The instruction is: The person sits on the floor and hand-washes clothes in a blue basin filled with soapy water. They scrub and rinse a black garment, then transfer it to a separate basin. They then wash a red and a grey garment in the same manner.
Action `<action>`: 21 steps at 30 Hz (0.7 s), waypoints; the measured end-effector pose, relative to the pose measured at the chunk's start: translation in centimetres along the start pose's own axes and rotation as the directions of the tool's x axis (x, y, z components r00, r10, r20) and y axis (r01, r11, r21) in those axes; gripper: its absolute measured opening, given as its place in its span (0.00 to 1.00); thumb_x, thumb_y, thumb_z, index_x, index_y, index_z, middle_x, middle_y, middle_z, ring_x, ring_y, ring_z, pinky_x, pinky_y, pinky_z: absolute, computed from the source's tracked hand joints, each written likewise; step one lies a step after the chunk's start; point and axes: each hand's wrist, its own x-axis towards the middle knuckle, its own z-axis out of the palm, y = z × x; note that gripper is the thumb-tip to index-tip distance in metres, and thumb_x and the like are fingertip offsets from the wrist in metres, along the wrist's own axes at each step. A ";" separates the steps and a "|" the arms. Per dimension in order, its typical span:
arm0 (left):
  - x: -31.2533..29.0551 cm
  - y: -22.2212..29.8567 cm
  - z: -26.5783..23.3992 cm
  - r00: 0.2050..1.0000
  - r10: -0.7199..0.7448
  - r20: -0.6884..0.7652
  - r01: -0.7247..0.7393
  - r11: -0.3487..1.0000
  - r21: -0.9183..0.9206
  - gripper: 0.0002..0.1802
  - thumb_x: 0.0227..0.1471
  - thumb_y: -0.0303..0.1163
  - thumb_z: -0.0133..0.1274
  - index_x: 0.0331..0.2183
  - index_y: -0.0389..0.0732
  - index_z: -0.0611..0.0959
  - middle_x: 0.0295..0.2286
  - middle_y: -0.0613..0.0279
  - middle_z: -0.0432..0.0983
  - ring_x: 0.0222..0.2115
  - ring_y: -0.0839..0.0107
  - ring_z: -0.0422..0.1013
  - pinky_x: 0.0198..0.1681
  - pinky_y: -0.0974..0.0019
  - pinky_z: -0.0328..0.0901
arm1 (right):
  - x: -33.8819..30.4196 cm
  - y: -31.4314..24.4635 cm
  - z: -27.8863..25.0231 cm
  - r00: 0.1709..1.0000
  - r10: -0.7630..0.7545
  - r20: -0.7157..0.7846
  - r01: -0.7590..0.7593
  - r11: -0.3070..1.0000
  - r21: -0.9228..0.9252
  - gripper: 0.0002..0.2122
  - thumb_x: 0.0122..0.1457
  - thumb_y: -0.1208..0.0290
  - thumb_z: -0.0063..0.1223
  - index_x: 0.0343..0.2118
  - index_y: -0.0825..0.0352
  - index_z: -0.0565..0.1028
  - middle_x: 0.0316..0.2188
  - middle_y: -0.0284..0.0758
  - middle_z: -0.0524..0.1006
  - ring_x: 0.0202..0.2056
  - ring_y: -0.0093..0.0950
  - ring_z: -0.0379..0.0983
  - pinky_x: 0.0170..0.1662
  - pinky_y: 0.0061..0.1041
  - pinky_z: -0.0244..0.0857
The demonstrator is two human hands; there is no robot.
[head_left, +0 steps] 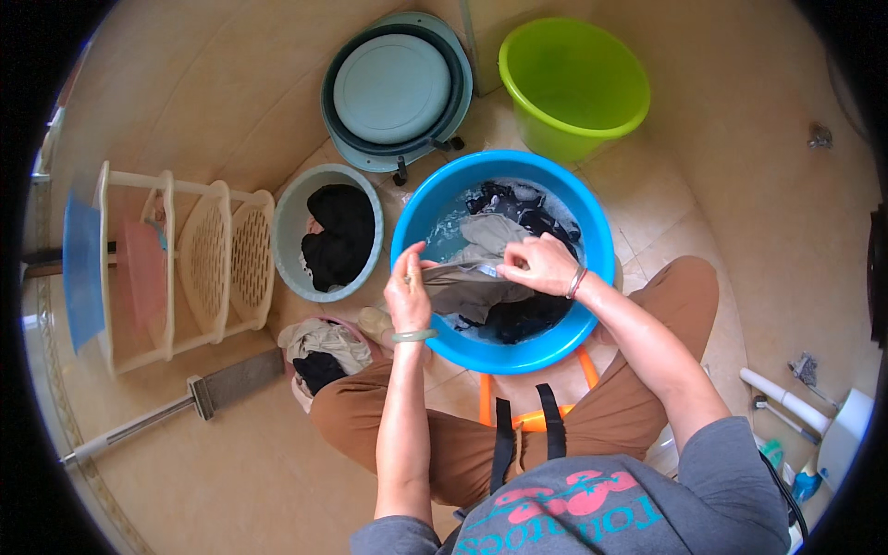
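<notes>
A grey garment (474, 298) is stretched between my two hands over a round blue basin (600, 250). My left hand (407, 292) pinches its left edge, thumb and fingers raised above the basin's near-left rim. On the other side my right hand (544, 265) grips the cloth with bent fingers. The lower part of the garment hangs into the soapy water (447, 222). Dark wet clothes (527, 321) lie in the basin around it. A bangle (414, 335) circles my left wrist, and a thin bracelet (576, 281) my right.
Left of the blue basin stands a pale basin (285, 264) holding black clothes; light and dark clothes (335, 345) pile below it. Behind are a grey-green tub (393, 88) and a lime-green bucket (578, 92). A shelf rack (217, 264) and flat mop (242, 381) occupy the left.
</notes>
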 end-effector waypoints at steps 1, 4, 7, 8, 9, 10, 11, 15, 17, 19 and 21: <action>0.3 0.3 0.0 0.997 0.071 -0.021 -0.072 0.997 -0.001 0.19 0.64 0.40 0.39 0.45 0.36 0.77 0.25 0.62 0.78 0.29 0.79 0.71 0.37 0.74 0.64 | -0.2 0.4 0.7 0.992 0.071 0.109 -0.058 0.992 -0.116 0.23 0.58 0.44 0.40 0.28 0.60 0.78 0.24 0.41 0.78 0.32 0.40 0.75 0.38 0.39 0.62; -0.5 2.1 1.4 0.996 0.067 0.052 -0.062 0.994 -0.091 0.20 0.64 0.40 0.39 0.45 0.36 0.77 0.23 0.64 0.77 0.28 0.81 0.69 0.37 0.76 0.62 | -0.8 3.1 4.7 0.952 0.269 0.148 -0.242 0.954 -0.177 0.25 0.59 0.44 0.38 0.27 0.59 0.81 0.27 0.43 0.79 0.34 0.41 0.76 0.41 0.40 0.65; -1.7 3.1 1.5 0.991 0.087 0.104 -0.081 0.995 -0.058 0.19 0.64 0.40 0.39 0.45 0.37 0.78 0.22 0.66 0.75 0.27 0.82 0.67 0.36 0.77 0.61 | -0.5 1.6 4.9 0.922 0.355 0.157 -0.291 0.900 -0.325 0.19 0.54 0.48 0.52 0.28 0.62 0.81 0.29 0.42 0.80 0.35 0.40 0.77 0.38 0.38 0.69; -2.0 3.2 1.3 0.991 0.076 0.110 -0.071 0.996 -0.050 0.19 0.64 0.40 0.39 0.45 0.37 0.78 0.21 0.66 0.75 0.27 0.82 0.67 0.35 0.77 0.61 | -0.3 1.0 4.5 0.926 0.352 0.140 -0.279 0.885 -0.374 0.18 0.52 0.49 0.54 0.29 0.63 0.80 0.29 0.42 0.80 0.34 0.40 0.77 0.37 0.37 0.69; -2.2 3.4 1.3 0.990 0.070 0.119 -0.065 0.997 -0.048 0.19 0.64 0.40 0.39 0.45 0.37 0.78 0.21 0.67 0.75 0.27 0.82 0.67 0.35 0.77 0.61 | -0.1 0.9 4.1 0.929 0.350 0.117 -0.272 0.864 -0.425 0.18 0.50 0.51 0.57 0.30 0.64 0.79 0.29 0.43 0.80 0.34 0.39 0.78 0.36 0.37 0.70; -2.2 3.3 1.3 0.989 0.087 0.121 -0.078 0.994 -0.079 0.19 0.64 0.40 0.39 0.46 0.37 0.77 0.23 0.66 0.75 0.27 0.82 0.66 0.35 0.77 0.60 | 0.2 1.7 4.5 0.933 0.360 0.015 -0.321 0.850 -0.418 0.20 0.47 0.54 0.60 0.35 0.65 0.75 0.29 0.44 0.80 0.33 0.38 0.78 0.35 0.36 0.71; -2.1 3.2 1.3 0.989 0.095 0.110 -0.088 0.994 -0.070 0.19 0.64 0.40 0.39 0.46 0.37 0.78 0.24 0.66 0.75 0.28 0.81 0.67 0.36 0.76 0.61 | 0.4 2.3 4.2 0.918 0.395 -0.036 -0.375 0.835 -0.402 0.19 0.48 0.56 0.60 0.36 0.65 0.71 0.29 0.43 0.79 0.32 0.39 0.78 0.35 0.37 0.71; -0.9 1.3 1.1 0.973 0.226 0.035 -0.228 0.970 0.085 0.16 0.63 0.37 0.42 0.43 0.38 0.79 0.26 0.63 0.77 0.30 0.74 0.71 0.36 0.71 0.64 | 0.8 3.8 2.9 0.901 0.255 -0.351 -0.372 0.870 -0.324 0.11 0.47 0.65 0.56 0.32 0.64 0.72 0.30 0.42 0.74 0.36 0.41 0.73 0.34 0.42 0.69; -0.7 -0.4 0.7 0.971 0.235 0.040 -0.238 0.940 0.244 0.16 0.62 0.37 0.43 0.41 0.38 0.81 0.25 0.62 0.77 0.30 0.68 0.73 0.36 0.68 0.65 | 1.2 2.9 1.3 0.873 0.253 -0.418 -0.345 0.925 -0.161 0.08 0.48 0.66 0.55 0.29 0.63 0.73 0.31 0.40 0.73 0.36 0.41 0.72 0.36 0.43 0.68; -0.3 -0.9 0.7 0.985 0.152 0.087 -0.174 0.893 0.415 0.17 0.61 0.39 0.44 0.40 0.38 0.81 0.26 0.59 0.78 0.30 0.63 0.74 0.38 0.65 0.66 | 1.9 2.9 -0.7 0.876 0.388 -0.287 -0.310 0.908 0.280 0.04 0.52 0.71 0.48 0.26 0.65 0.72 0.33 0.38 0.74 0.33 0.36 0.75 0.36 0.38 0.70; -0.1 -1.8 0.7 0.994 -0.088 0.069 0.058 0.935 0.349 0.22 0.62 0.46 0.42 0.38 0.37 0.82 0.27 0.61 0.79 0.29 0.68 0.74 0.35 0.67 0.67 | 1.6 1.7 -1.9 0.898 0.434 0.078 -0.163 0.164 0.973 0.04 0.55 0.73 0.45 0.31 0.66 0.70 0.34 0.39 0.75 0.35 0.36 0.75 0.38 0.43 0.74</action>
